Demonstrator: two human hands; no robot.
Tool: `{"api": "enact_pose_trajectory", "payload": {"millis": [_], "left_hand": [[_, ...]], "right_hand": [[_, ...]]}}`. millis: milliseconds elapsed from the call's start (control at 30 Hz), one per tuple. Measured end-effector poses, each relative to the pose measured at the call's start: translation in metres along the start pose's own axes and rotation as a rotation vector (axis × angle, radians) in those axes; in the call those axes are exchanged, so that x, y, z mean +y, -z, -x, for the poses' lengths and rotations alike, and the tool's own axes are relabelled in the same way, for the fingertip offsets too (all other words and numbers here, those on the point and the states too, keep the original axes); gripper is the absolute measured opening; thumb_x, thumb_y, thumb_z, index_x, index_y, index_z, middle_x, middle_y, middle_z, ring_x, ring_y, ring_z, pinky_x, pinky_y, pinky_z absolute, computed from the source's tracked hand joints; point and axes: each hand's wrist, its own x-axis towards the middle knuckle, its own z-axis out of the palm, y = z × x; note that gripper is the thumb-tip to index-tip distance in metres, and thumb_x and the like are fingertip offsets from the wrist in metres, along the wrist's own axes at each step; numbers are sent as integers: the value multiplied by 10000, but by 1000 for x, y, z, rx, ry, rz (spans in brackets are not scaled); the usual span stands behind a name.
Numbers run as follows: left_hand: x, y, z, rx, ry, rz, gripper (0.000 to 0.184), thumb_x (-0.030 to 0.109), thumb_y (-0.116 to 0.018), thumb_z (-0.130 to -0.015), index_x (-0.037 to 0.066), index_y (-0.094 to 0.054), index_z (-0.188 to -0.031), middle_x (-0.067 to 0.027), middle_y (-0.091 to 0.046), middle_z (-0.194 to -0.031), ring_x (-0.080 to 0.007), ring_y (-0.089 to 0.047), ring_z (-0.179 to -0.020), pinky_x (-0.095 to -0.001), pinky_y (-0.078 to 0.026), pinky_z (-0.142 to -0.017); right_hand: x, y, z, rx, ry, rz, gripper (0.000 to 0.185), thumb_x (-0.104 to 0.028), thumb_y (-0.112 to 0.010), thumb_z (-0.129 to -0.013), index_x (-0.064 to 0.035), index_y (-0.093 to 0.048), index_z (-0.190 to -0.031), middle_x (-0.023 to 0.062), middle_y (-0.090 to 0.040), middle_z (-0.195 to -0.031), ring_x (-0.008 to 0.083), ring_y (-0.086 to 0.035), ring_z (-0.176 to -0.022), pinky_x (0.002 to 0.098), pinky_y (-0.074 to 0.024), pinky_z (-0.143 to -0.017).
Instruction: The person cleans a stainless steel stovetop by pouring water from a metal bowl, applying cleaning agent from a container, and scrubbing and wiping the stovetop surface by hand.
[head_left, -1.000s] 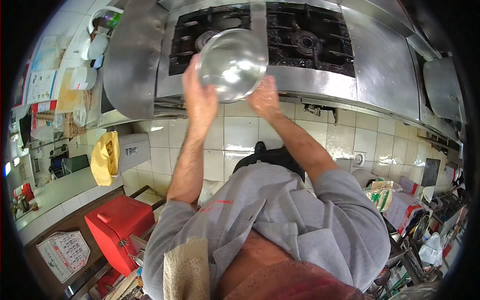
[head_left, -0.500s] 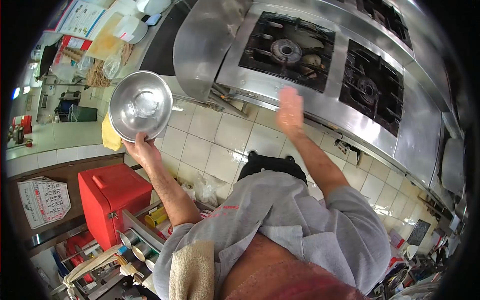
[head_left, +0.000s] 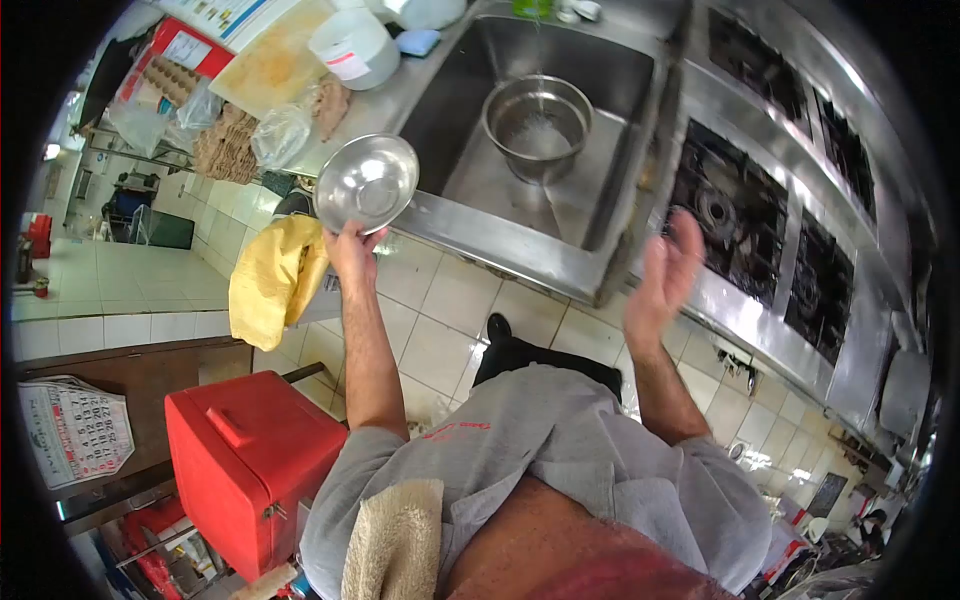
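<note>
A shiny metal bowl point(head_left: 366, 184) is held up by its near rim in my left hand point(head_left: 352, 250), at the front left of the sink. Its hollow side faces me. My right hand point(head_left: 665, 270) is raised in the air with its fingers stretched out and holds nothing, between the sink corner and the stove. In the steel sink point(head_left: 470, 190) stands a second, deeper metal bowl point(head_left: 540, 165). A thin stream of water falls into it from above, and the water inside looks stirred up.
To the right runs a gas stove point(head_left: 715, 205) with black grates. Left of the sink are a white plastic tub point(head_left: 352, 52), a blue sponge point(head_left: 418, 42), plastic bags point(head_left: 283, 137) and a stained cutting board point(head_left: 268, 65). A yellow sack point(head_left: 270, 285) and a red box point(head_left: 245, 450) stand at my left.
My view has swung left from the stove, so the whole sink and the bowl under running water now show. The held bowl has come to the sink's front edge. My right hand remains free.
</note>
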Motion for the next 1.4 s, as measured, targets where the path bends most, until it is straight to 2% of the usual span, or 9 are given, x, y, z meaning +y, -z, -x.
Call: {"api": "enact_pose_trajectory", "payload": {"millis": [133, 400, 767, 1000, 1100, 1133, 1233, 1300, 1400], "left_hand": [[-2, 2, -91, 2, 28, 85, 537, -20, -497, -761, 19, -308, -1262, -170, -485, -1123, -264, -601, -817, -333, -582, -533], [-20, -7, -134, -93, -42, 243, 702, 189, -589, -857, 62, -155, -1394, -152, -389, -1257, -255, -571, -896, -316, -552, -617], [-29, 36, -150, -167, -220, -227, 840, 118, -633, -836, 80, -47, -1436, -140, -226, -1318, -218, -459, -1055, -307, -505, -703], [-36, 64, -198, -387, -328, -281, 884, 91, -668, -791, 50, -53, -1424, -124, -236, -1236, -209, -384, -1073, -311, -451, -785], [-22, 69, -218, -418, -487, -425, 869, 166, -719, -764, 20, -148, -1403, -137, -274, -1170, -205, -375, -997, -329, -435, -751], [-17, 70, -224, -440, -567, -500, 825, 177, -716, -760, 15, -203, -1386, -139, -295, -1145, -210, -372, -990, -336, -422, -762], [1, 69, -247, -476, -711, -630, 737, 187, -710, -750, 8, -313, -1344, -141, -328, -1094, -219, -368, -969, -344, -401, -780], [15, 65, -261, -484, -772, -696, 691, 186, -708, -744, 5, -367, -1317, -140, -342, -1069, -223, -367, -956, -344, -393, -787], [47, 26, -298, -483, -948, -541, 469, 133, -649, -776, -22, -493, -1190, -146, -393, -1084, -257, -386, -1013, -370, -339, -898]], "right_hand": [[-41, -77, -8, -136, 372, -82, 378, -14, -595, -817, 1, -502, -1183, 142, -475, -1162, 188, -472, -1052, 299, -400, -850], [8, -332, -82, -558, -108, -362, 351, -75, -652, -759, 6, -561, -1088, 112, -596, -1023, 185, -590, -946, 300, -478, -815], [65, -637, -166, -1268, 384, 669, 451, -101, -627, -710, -99, -594, -1160, 105, -630, -1109, 242, -616, -968, 346, -487, -824], [87, -645, -207, -1177, 237, 234, 401, -171, -617, -786, -127, -575, -1183, 78, -628, -1083, 189, -602, -920, 319, -494, -761], [109, -584, -238, -475, 307, 421, 161, -175, -603, -807, -31, -646, -864, 90, -664, -749, 167, -628, -667, 299, -492, -601], [126, -570, -240, -717, 48, 630, 229, -177, -608, -794, -34, -640, -970, 130, -670, -889, 215, -642, -805, 319, -499, -714], [239, -579, -207, -1169, 350, 526, 457, -249, -629, -749, -92, -563, -1174, 192, -521, -1226, 298, -500, -1149, 437, -384, -987], [208, -582, -171, -915, 293, 1115, 534, -266, -656, -740, -168, -519, -1246, 151, -459, -1278, 316, -452, -1191, 541, -371, -958], [214, -588, -181, -948, 230, 1100, 571, -259, -658, -738, -233, -484, -1281, 125, -396, -1298, 320, -409, -1218, 623, -354, -913]]}}
